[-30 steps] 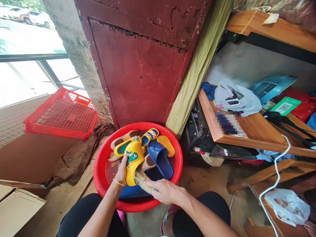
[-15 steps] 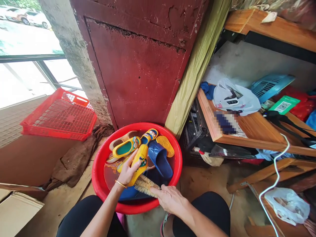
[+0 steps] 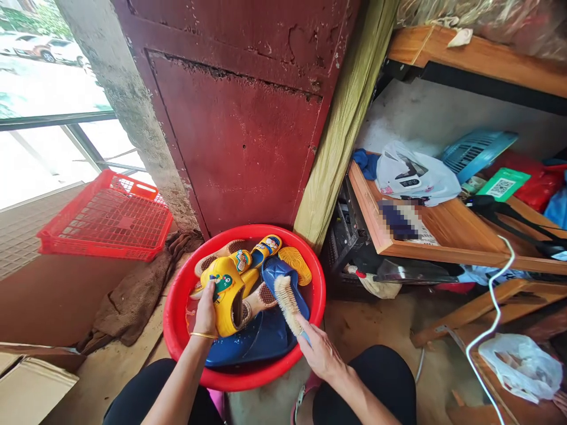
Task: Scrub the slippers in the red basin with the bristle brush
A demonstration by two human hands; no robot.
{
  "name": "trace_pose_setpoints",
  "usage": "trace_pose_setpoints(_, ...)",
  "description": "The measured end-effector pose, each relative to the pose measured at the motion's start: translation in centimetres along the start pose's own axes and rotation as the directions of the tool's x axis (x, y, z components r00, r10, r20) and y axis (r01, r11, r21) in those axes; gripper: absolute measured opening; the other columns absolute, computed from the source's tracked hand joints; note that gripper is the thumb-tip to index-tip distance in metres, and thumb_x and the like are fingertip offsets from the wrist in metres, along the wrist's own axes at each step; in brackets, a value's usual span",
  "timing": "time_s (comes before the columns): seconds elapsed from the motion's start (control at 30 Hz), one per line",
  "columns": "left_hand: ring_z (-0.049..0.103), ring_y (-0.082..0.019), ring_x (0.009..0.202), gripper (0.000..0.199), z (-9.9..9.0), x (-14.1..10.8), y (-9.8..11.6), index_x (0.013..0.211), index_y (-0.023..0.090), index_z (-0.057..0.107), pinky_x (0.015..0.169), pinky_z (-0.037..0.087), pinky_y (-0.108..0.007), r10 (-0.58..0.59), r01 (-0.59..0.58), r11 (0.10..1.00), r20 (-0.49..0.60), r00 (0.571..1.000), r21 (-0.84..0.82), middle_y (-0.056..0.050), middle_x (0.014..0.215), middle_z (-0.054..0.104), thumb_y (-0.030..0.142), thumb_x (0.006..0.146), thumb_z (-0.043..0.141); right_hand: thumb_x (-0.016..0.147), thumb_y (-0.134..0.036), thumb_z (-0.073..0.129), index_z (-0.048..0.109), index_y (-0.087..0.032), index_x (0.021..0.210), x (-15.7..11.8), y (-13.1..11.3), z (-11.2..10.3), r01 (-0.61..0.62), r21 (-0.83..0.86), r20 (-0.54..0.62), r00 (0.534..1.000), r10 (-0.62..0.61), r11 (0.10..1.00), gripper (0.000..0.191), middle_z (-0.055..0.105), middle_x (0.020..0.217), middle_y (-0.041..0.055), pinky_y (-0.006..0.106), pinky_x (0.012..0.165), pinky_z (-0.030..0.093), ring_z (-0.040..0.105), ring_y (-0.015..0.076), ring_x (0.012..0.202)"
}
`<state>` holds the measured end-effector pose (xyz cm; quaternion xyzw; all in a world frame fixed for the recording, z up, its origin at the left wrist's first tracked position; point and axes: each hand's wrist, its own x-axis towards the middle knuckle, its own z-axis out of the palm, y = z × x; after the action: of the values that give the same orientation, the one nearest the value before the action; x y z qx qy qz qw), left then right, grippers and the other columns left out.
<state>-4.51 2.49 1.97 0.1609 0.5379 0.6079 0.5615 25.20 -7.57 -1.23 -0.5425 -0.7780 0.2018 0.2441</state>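
Observation:
A yellow slipper [image 3: 225, 289] with a green cartoon figure is gripped by my left hand [image 3: 206, 311] over the left part of a red basin [image 3: 175, 319]. My right hand [image 3: 322, 351] is closed round the handle of a brush [image 3: 287, 304], whose pale bristles are over a blue slipper [image 3: 302, 295]. The brush and the held slipper are apart. In the basin's water lie more footwear: a larger dark blue piece [image 3: 257, 339], a yellow sole [image 3: 296, 264], a yellow and blue slipper [image 3: 266, 249] and beige soles [image 3: 257, 302].
Behind the basin stands a dark red door [image 3: 239, 141]. A red plastic crate [image 3: 110, 221] and brown cloth [image 3: 128, 301] are at the left. Wooden shelving [image 3: 443, 254] at the right bears a white plastic bag [image 3: 414, 174] and a blue fan [image 3: 478, 153].
The held yellow slipper has turned and moved left, showing its green figure and opening. My right hand and the brush have moved away from it, rightward, with the bristles now pointing up.

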Motion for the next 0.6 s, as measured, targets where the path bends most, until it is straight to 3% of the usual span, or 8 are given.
trace_pose_setpoints(0.1, 0.075, -0.025, 0.085, 0.058, 0.7, -0.4, 0.6, 0.123, 0.015, 0.065, 0.083, 0.061, -0.038, -0.080, 0.078, 0.988, -0.006, 0.997, -0.130, -0.010, 0.092, 0.078, 0.060, 0.092, 0.046, 0.097, -0.024, 0.042, 0.044, -0.025, 0.150, -0.4, 1.0, 1.4, -0.065, 0.092, -0.152, 0.985, 0.079, 0.994, 0.053, 0.062, 0.138, 0.0083, 0.034, 0.101, 0.052, 0.064, 0.0222, 0.120)
trace_pose_setpoints(0.2, 0.075, -0.024, 0.079, 0.057, 1.1, -0.1, 1.4, 0.122, 0.015, 0.065, 0.082, 0.061, -0.038, -0.095, 0.088, 0.985, -0.042, 0.995, -0.148, -0.008, 0.084, 0.078, 0.059, 0.093, 0.044, 0.097, -0.024, 0.042, 0.044, -0.025, 0.150, -0.5, 1.2, 2.2, -0.069, 0.140, -0.200, 0.975, 0.097, 0.988, 0.053, 0.064, 0.136, 0.0085, 0.035, 0.101, 0.053, 0.065, 0.0226, 0.119)
trace_pose_setpoints(0.3, 0.075, -0.024, 0.078, 0.052, 1.3, 1.4, 2.0, 0.118, 0.016, 0.067, 0.080, 0.061, -0.038, -0.133, 0.131, 0.991, -0.028, 0.991, -0.039, -0.009, 0.082, 0.078, 0.058, 0.091, 0.051, 0.097, -0.025, 0.041, 0.044, -0.024, 0.150, -0.3, 1.1, 2.4, -0.047, 0.151, -0.230, 0.970, 0.082, 0.987, 0.053, 0.064, 0.136, 0.0097, 0.036, 0.102, 0.052, 0.063, 0.0234, 0.121)
trace_pose_setpoints(0.4, 0.075, -0.026, 0.080, 0.049, 2.1, 4.1, 3.0, 0.108, 0.016, 0.071, 0.078, 0.059, -0.038, -0.101, 0.091, 0.968, 0.032, 0.994, 0.236, -0.011, 0.082, 0.077, 0.058, 0.087, 0.057, 0.097, -0.025, 0.041, 0.042, -0.023, 0.152, -0.1, 0.9, 2.2, -0.062, 0.134, -0.243, 0.966, 0.093, 0.989, 0.054, 0.065, 0.134, 0.0109, 0.037, 0.102, 0.052, 0.065, 0.0244, 0.119)
trace_pose_setpoints(0.47, 0.074, -0.029, 0.087, 0.046, 2.9, 6.5, 4.1, 0.100, 0.017, 0.073, 0.081, 0.058, -0.037, 0.052, -0.104, 0.863, 0.117, 0.992, 0.494, -0.011, 0.085, 0.078, 0.058, 0.084, 0.060, 0.097, -0.025, 0.041, 0.041, -0.022, 0.153, 0.0, 0.9, 2.1, -0.059, 0.135, -0.226, 0.970, 0.089, 0.989, 0.055, 0.066, 0.133, 0.0111, 0.037, 0.102, 0.052, 0.065, 0.0242, 0.119)
trace_pose_setpoints(0.53, 0.071, -0.032, 0.100, 0.042, 3.8, 9.0, 5.4, 0.099, 0.020, 0.073, 0.089, 0.054, -0.038, 0.212, -0.295, 0.668, 0.205, 0.955, 0.683, -0.010, 0.094, 0.078, 0.056, 0.080, 0.064, 0.098, -0.024, 0.040, 0.041, -0.022, 0.153, 0.0, 0.8, 2.1, -0.053, 0.136, -0.209, 0.974, 0.081, 0.989, 0.055, 0.065, 0.134, 0.0110, 0.036, 0.102, 0.052, 0.064, 0.0239, 0.120)
trace_pose_setpoints(0.6, 0.063, -0.037, 0.116, 0.046, 4.6, 11.0, 6.4, 0.107, 0.019, 0.070, 0.099, 0.047, -0.044, 0.310, -0.333, 0.541, 0.185, 0.933, 0.773, -0.013, 0.109, 0.076, 0.052, 0.076, 0.070, 0.098, -0.024, 0.039, 0.042, -0.022, 0.152, 0.0, 0.6, 2.0, -0.065, 0.128, -0.209, 0.974, 0.091, 0.990, 0.054, 0.066, 0.133, 0.0110, 0.036, 0.102, 0.052, 0.064, 0.0238, 0.120)
